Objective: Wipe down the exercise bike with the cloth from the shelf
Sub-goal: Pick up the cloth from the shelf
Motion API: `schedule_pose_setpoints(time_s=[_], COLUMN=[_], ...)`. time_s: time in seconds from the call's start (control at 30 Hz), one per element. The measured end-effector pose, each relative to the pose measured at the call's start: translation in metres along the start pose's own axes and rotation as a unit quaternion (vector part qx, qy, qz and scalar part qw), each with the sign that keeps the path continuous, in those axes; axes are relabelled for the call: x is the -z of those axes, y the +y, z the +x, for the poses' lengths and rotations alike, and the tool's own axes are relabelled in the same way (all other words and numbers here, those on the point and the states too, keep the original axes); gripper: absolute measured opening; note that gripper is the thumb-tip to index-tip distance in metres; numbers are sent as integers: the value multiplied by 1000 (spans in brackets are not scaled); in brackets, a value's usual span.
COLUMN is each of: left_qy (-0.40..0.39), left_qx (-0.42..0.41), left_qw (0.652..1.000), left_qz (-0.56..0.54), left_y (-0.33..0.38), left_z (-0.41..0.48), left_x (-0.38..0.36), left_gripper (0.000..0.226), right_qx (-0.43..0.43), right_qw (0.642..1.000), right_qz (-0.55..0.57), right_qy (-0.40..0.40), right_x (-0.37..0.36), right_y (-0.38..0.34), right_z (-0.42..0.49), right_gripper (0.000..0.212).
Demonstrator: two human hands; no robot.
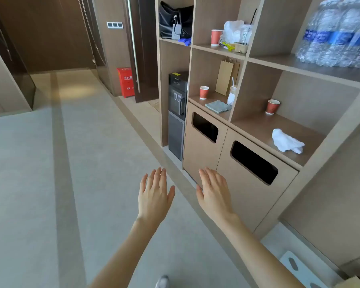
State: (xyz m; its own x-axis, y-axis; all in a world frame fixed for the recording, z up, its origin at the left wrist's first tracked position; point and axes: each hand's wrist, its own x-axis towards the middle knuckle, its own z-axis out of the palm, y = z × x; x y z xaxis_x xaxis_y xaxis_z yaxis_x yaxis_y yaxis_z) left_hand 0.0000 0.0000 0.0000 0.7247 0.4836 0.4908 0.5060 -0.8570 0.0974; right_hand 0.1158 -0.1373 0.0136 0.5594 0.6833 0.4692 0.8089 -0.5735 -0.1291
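The left hand [154,196] and right hand [214,194] are held out flat before the pale wooden shelf unit [258,125], fingers straight, grasping nothing. Two cloths lie on its lower shelf — a folded grey cloth [218,106] in one compartment and a crumpled white cloth [287,143] in the next, by the front edge — and I cannot tell which is meant. Either looks soft, light and limp, so pinching a bunched fold near the middle should lift it whole.

Matt light wood-grain shelf unit [264,129], crumpled soft white cloth [287,143], folded grey cloth [218,106], red paper cups [272,107], clear glossy plastic water bottles [339,36], brown paper bag [224,77]
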Motion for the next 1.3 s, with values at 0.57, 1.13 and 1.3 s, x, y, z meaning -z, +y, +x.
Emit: schedule_pose_setpoints(time_s=[0.57,1.13,1.3], left_qy=[16,45,18], left_qx=[-40,-81,-89], left_qw=[999,995,995], left_qz=[-21,-34,-49], left_y=[-49,-25,-2], left_z=[330,579,640], left_x=[-139,-300,-341], left_gripper=[57,55,56], right_qx=[14,-3,-11], right_qw=[994,995,997], right_qz=[-29,-28,-22], right_qy=[100,97,75], right_x=[-118,-237,-268], right_y=[81,226,279], right_z=[319,531,586], right_gripper=[46,43,45])
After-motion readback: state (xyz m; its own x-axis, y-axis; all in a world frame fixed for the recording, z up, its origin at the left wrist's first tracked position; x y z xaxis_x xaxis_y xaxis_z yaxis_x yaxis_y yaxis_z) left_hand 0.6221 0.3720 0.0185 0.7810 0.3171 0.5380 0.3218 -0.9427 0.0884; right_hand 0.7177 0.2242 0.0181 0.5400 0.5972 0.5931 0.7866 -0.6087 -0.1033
